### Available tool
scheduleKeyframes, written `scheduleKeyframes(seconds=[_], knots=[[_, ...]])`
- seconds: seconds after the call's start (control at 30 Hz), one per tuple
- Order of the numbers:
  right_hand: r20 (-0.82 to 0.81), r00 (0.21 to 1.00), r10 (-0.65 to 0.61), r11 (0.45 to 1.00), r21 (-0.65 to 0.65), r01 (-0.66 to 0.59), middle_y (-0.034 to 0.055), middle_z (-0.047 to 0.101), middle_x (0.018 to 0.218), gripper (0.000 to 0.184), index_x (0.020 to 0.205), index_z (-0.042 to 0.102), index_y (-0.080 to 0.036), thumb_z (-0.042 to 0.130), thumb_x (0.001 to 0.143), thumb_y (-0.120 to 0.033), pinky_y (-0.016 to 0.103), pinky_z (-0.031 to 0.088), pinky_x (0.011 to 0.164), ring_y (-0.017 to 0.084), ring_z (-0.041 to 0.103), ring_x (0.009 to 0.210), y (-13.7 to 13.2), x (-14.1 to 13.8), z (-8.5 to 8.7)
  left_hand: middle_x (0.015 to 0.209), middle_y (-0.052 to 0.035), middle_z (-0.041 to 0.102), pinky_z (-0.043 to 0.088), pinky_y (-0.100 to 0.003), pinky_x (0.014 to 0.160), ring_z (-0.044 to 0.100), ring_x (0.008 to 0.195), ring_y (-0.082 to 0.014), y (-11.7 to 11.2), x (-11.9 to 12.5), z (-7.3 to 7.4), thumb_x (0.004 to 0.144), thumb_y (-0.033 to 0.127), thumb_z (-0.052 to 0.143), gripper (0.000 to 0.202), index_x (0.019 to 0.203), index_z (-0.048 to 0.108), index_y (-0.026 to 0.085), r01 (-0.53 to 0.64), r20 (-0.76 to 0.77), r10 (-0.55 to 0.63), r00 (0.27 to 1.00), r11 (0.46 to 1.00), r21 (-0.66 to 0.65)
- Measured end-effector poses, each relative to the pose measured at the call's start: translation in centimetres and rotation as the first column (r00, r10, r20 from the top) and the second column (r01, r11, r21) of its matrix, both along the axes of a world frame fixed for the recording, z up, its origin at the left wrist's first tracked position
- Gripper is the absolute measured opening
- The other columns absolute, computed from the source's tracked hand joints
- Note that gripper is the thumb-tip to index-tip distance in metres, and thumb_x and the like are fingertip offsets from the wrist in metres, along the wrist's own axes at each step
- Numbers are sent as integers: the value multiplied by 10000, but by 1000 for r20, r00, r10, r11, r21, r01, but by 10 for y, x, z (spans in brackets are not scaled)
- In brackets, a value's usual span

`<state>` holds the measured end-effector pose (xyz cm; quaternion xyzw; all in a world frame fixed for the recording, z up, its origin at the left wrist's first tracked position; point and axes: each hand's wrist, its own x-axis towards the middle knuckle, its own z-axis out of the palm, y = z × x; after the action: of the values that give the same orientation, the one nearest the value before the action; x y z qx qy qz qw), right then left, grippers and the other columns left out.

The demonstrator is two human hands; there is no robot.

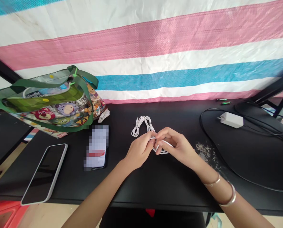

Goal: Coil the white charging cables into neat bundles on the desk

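Note:
A white cable is bent into loops between my two hands, low over the black table. My left hand pinches the loops from the left with thumb and fingers. From the right, my right hand is closed on the same cable, and a strand runs across its fingers toward the palm. The fingertips of both hands nearly meet and cover part of the loops. Just beyond them lie two more bundled white cables, one on the left and one on the right, each with a dark tie around it.
A clear bag with green straps stands at the back left. Before it lie a lit phone and a white-edged dark phone. On the right are a white charger, a black cord and scattered crumbs. Striped sheeting hangs behind.

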<state>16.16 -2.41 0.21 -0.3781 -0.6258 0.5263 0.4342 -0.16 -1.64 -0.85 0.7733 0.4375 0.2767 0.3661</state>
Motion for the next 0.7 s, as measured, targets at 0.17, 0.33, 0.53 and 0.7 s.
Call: scheduleKeyframes(seconds=[0.17,0.33,0.53,0.7], knots=[[-20,999,-50,998,40,51,-14,626,691,288,844,551,-198,627,818,-474,244,544,524,105,630,481,-1,0,0,871,-10,642,479,-280,714,614,753,-170,-2,-1,-1,830,205,445,199,1012,527,214,58,-20,-57,998,996,65],[0,996,-92,996,5,92,-13,624,645,327,817,554,-198,631,794,-514,191,463,361,74,523,399,-3,-2,0,821,2,631,488,-273,680,613,732,-175,-3,2,-3,743,233,581,215,949,526,211,75,-35,-72,997,993,90],[56,991,-121,989,92,115,27,634,748,256,818,558,-197,625,807,-444,187,417,353,112,581,535,-4,-6,-3,779,9,611,454,-254,630,597,696,-162,-2,5,-4,838,227,471,45,854,508,207,19,-50,-15,999,996,89],[218,924,-314,919,313,239,-95,375,491,60,847,578,-206,582,831,-264,215,341,408,71,325,394,-2,-1,-2,788,7,619,448,-261,659,580,667,-155,-1,0,0,883,234,404,134,909,533,210,-36,-27,39,999,995,94]])
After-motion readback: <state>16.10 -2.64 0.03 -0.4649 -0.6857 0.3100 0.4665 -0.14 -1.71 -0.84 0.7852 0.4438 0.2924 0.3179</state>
